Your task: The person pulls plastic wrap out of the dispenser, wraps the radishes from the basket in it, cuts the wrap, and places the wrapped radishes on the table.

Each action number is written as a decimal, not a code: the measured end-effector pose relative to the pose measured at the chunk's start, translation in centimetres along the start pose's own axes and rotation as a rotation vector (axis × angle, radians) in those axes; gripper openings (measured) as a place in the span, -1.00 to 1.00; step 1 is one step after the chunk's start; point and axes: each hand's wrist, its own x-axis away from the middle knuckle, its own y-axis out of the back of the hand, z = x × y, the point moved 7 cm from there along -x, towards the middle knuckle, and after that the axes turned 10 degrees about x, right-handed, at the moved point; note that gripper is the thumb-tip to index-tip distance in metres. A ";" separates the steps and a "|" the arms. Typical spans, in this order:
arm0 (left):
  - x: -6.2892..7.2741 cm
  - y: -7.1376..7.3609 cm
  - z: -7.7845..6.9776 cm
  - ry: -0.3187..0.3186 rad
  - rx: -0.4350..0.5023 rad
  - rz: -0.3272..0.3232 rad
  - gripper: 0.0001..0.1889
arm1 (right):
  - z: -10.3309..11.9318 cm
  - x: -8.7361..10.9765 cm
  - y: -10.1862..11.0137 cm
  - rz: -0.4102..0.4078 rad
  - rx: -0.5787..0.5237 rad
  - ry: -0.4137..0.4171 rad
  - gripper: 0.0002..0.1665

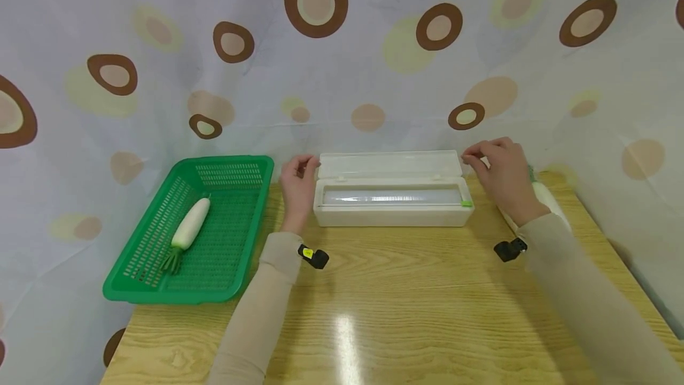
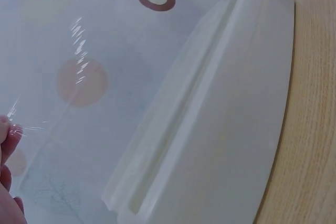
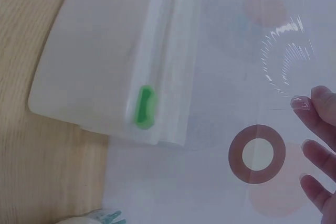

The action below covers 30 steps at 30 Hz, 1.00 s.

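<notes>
A white cling film dispenser (image 1: 393, 217) stands at the back of the table with its lid (image 1: 390, 165) raised and a film roll (image 1: 392, 196) inside. My left hand (image 1: 298, 192) is by the lid's left end; thumb and forefinger pinch the edge of clear cling film (image 2: 79, 51). Beyond the lid's right end, my right hand (image 1: 502, 174) pinches the other corner, its remaining fingers spread apart in the right wrist view. Between both hands the sheet is stretched, showing only through glints and creases. A green slider (image 3: 144, 107) sits at the dispenser's right end.
Left of the dispenser is a green plastic basket (image 1: 179, 297) holding a white radish (image 1: 191, 224) with cut green stalks. Another white radish (image 1: 550, 204) lies on the wooden table (image 1: 406, 296), partly behind my right forearm. A patterned curtain (image 1: 369, 76) hangs close behind everything.
</notes>
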 end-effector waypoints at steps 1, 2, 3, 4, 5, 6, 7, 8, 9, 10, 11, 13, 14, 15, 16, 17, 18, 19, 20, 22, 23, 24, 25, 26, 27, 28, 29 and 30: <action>-0.1 0.0 -0.3 -0.008 0.003 -0.001 -0.81 | 0.2 -0.2 0.3 -0.008 -0.002 0.006 -0.91; -0.2 0.1 -0.7 -0.021 0.004 -0.001 -0.80 | 0.4 -0.4 0.6 -0.016 -0.003 0.012 -0.92; -0.3 0.1 -1.1 -0.035 0.006 -0.002 -0.80 | 0.5 -0.5 0.9 -0.024 -0.003 0.015 -0.91; -0.4 0.1 -1.5 -0.050 0.010 -0.004 -0.79 | 0.6 -0.7 1.2 -0.033 -0.005 0.022 -0.91; -0.5 0.1 -1.9 -0.060 0.013 -0.006 -0.79 | 0.8 -0.9 1.5 -0.042 -0.007 0.029 -0.91; -0.5 0.2 -2.3 -0.069 0.020 -0.009 -0.79 | 0.9 -1.1 1.7 -0.052 -0.008 0.033 -0.91; -0.6 0.2 -2.7 -0.079 0.032 -0.013 -0.80 | 1.0 -1.3 2.0 -0.063 -0.009 0.039 -0.91; -0.7 0.3 -3.0 -0.092 0.040 -0.018 -0.81 | 1.1 -1.4 2.2 -0.073 -0.009 0.048 -0.91; -0.8 0.4 -3.3 -0.104 0.048 -0.020 -0.81 | 1.3 -1.6 2.5 -0.085 -0.013 0.054 -0.90; -0.8 0.5 -3.7 -0.119 0.056 -0.021 -0.82 | 1.4 -1.8 2.7 -0.095 -0.015 0.061 -0.90; -0.9 0.5 -4.0 -0.131 0.064 -0.021 -0.82 | 1.5 -2.0 3.0 -0.106 -0.016 0.065 -0.90; -1.0 0.7 -4.7 -0.156 0.075 -0.018 -0.81 | 1.8 -2.2 3.6 -0.128 -0.017 0.076 -0.89; -1.1 0.7 -5.0 -0.167 0.076 -0.014 -0.80 | 1.9 -2.3 3.8 -0.138 -0.020 0.078 -0.89; -1.2 0.8 -5.3 -0.172 0.074 -0.010 -0.79 | 2.1 -2.5 4.1 -0.150 -0.020 0.077 -0.89; -1.3 0.9 -5.5 -0.174 0.076 -0.009 -0.79 | 2.2 -2.6 4.3 -0.161 -0.021 0.075 -0.89; -1.4 0.9 -5.7 -0.168 0.084 -0.007 -0.79 | 2.3 -2.7 4.5 -0.169 -0.020 0.073 -0.89; -1.5 1.0 -5.8 -0.162 0.097 -0.007 -0.78 | 2.5 -2.8 4.7 -0.177 -0.020 0.071 -0.89; -1.6 1.1 -6.0 -0.156 0.110 -0.007 -0.79 | 2.6 -3.0 4.9 -0.185 -0.021 0.068 -0.90; -1.6 1.1 -6.2 -0.151 0.126 -0.007 -0.78 | 2.8 -3.1 5.1 -0.190 -0.020 0.066 -0.91; -1.8 1.3 -6.6 -0.148 0.160 -0.007 -0.79 | 3.1 -3.4 5.5 -0.198 -0.019 0.061 -0.91; -1.8 1.4 -6.9 -0.155 0.168 -0.009 -0.79 | 3.2 -3.5 5.7 -0.199 -0.018 0.057 -0.91; -1.9 1.4 -7.3 -0.174 0.169 -0.014 -0.80 | 3.3 -3.6 6.0 -0.202 -0.018 0.051 -0.91; -1.9 1.5 -7.6 -0.196 0.163 -0.016 -0.81 | 3.4 -3.7 6.2 -0.205 -0.018 0.043 -0.90; -1.9 1.5 -7.9 -0.219 0.158 -0.016 -0.81 | 3.5 -3.7 6.4 -0.208 -0.014 0.035 -0.90; -2.0 1.6 -8.3 -0.245 0.146 -0.018 -0.83 | 3.5 -3.8 6.7 -0.214 -0.012 0.024 -0.89; -2.0 1.6 -8.7 -0.272 0.136 -0.022 -0.84 | 3.6 -3.8 6.9 -0.214 -0.005 0.022 -0.88; -2.0 1.6 -9.1 -0.295 0.127 -0.025 -0.85 | 3.7 -3.8 7.1 -0.220 -0.003 0.015 -0.88; -2.0 1.6 -9.4 -0.312 0.121 -0.027 -0.86 | 3.7 -3.8 7.3 -0.224 -0.001 0.016 -0.88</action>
